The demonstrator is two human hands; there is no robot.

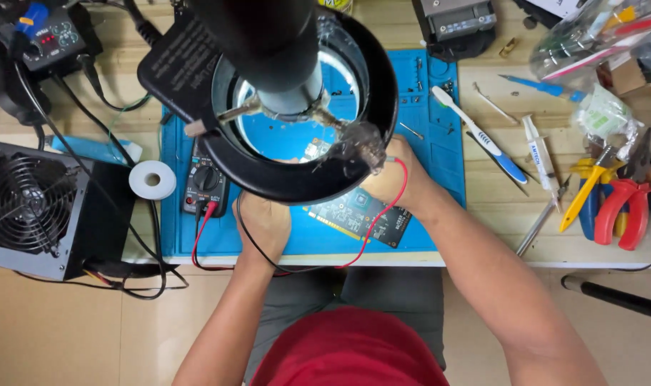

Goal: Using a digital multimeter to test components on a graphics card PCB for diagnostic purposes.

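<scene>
Blue mat [440, 143] on bench: board [358, 214] probing under magnifier [297, 107]. Left hand [265, 221], right hand [393, 175] closed, presumably on meter [205, 182] leads; tips hidden. Next: steady tip placement.

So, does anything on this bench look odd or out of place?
Two things stand out. A blue and white toothbrush lies among the tools. The circuit board sits askew on the blue mat, partly hidden under the black magnifier ring.

Bright even light; magnifier lamp [300, 107] blurred, perhaps glare.
</scene>
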